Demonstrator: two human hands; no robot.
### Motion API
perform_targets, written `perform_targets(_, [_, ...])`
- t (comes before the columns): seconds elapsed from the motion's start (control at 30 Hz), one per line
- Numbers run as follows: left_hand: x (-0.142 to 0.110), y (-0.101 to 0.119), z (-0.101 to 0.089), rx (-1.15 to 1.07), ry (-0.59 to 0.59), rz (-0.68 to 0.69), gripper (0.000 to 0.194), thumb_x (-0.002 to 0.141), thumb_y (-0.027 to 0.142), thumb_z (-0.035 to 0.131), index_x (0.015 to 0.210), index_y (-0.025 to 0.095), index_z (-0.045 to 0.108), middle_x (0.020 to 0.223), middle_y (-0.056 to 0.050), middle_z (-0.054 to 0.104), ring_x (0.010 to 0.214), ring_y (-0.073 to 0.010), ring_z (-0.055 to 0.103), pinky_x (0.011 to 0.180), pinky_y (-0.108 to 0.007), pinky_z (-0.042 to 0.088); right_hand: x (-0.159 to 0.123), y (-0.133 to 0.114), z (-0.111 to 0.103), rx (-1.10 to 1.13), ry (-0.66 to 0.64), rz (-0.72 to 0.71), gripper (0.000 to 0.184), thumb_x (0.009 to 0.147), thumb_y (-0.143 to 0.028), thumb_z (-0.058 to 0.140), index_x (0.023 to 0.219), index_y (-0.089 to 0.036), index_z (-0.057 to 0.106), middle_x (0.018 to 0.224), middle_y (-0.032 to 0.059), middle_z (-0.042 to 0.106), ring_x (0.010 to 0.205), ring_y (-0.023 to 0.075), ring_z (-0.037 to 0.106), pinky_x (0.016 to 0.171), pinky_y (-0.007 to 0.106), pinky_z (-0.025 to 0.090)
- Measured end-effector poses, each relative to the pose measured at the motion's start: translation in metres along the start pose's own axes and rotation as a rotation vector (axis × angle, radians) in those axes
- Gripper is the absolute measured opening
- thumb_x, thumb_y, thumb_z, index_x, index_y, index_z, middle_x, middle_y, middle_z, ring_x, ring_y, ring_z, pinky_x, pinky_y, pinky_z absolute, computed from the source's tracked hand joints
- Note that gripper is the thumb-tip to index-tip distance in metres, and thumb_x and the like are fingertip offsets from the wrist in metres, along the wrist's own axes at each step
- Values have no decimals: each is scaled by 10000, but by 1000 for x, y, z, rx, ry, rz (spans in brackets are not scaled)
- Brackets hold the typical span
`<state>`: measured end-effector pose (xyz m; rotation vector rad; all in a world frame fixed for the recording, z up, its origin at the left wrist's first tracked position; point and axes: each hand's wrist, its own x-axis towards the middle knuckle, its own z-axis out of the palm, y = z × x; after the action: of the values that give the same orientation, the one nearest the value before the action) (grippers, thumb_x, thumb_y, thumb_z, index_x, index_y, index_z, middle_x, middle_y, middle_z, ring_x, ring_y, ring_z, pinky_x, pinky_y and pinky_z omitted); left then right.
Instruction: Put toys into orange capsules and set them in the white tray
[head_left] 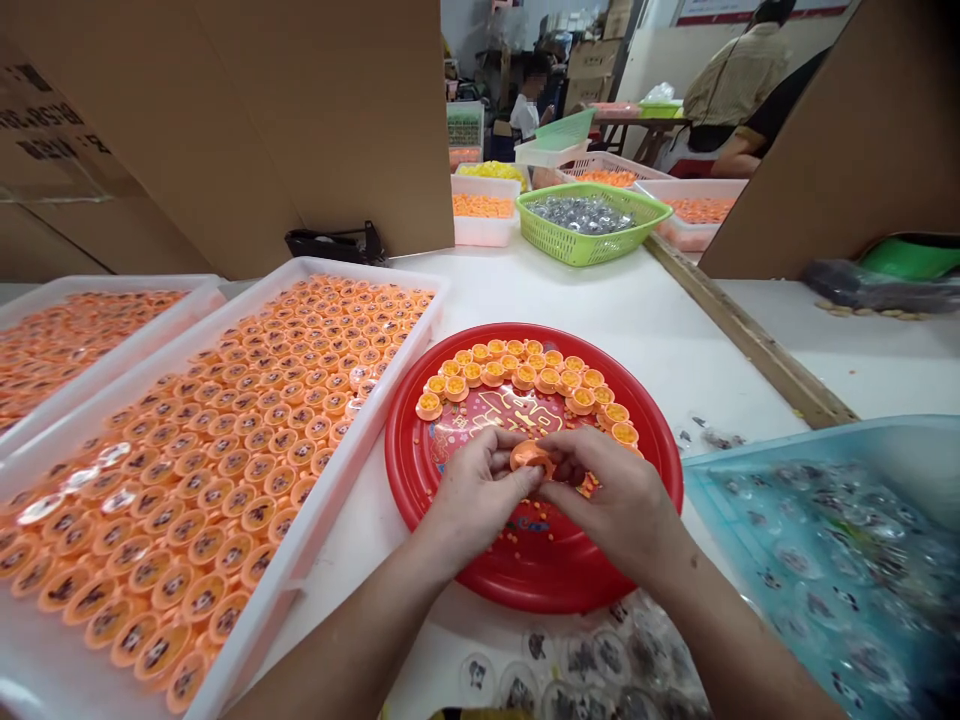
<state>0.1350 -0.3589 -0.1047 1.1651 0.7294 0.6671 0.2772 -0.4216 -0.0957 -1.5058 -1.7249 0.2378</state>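
Note:
Both my hands meet over a red round plastic plate (540, 585). Between their fingertips they pinch a small orange plastic cap (531, 458), so my left hand (480, 490) and my right hand (622, 500) both hold it. An arc of similar orange cups with shiny centres (525, 375) lies on the plate beyond my hands. Tiny orange bits are scattered over the plate's printed red-and-gold centre. To the left, a white tray of orange caps with dark printed figures (315, 470) stands close to the plate.
A second white tray of caps (97, 345) sits further left. A blue bin of clear printed discs (825, 560) lies at right, with loose discs (585, 670) near the table's front. Beyond stand a wooden strip (750, 335), a green basket (592, 222), cardboard dividers and a seated co-worker (735, 90).

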Motion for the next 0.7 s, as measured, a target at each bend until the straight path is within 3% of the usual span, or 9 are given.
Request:
perform_targets(0.17, [-1,3,-3,25,-23,126,203,762,142,625,959,157,578,928,-33,649,854,-138,632,760,-246,500,2,7,-9,274,-115,222,242,806,-237,611,1044,-213,574,957,42,618,784,168,600,681,296,513])
perform_targets(0.33, [-5,3,-4,90,-16,165,152,760,159,636,896,158,568,883,-34,654,831,-149,632,751,-262,509,1,6,-4,534,-170,335,145,835,-302,592,943,-205,589,848,24,635,782,175,603,700,307,509])
perform_targets(0.53, [-8,7,-3,182,-4,172,136,778,204,610,895,151,568,858,-42,630,779,-153,608,708,-274,503,-4,2,2,516,-117,327,171,840,-349,593,881,-183,582,787,24,603,717,164,567,646,289,487])
perform_targets(0.7, [-2,1,-1,56,23,84,160,769,215,603,910,146,573,851,-43,625,758,-142,591,697,-265,485,-3,7,3,515,-117,405,193,842,-381,589,871,-190,586,752,8,600,681,151,559,612,252,480])
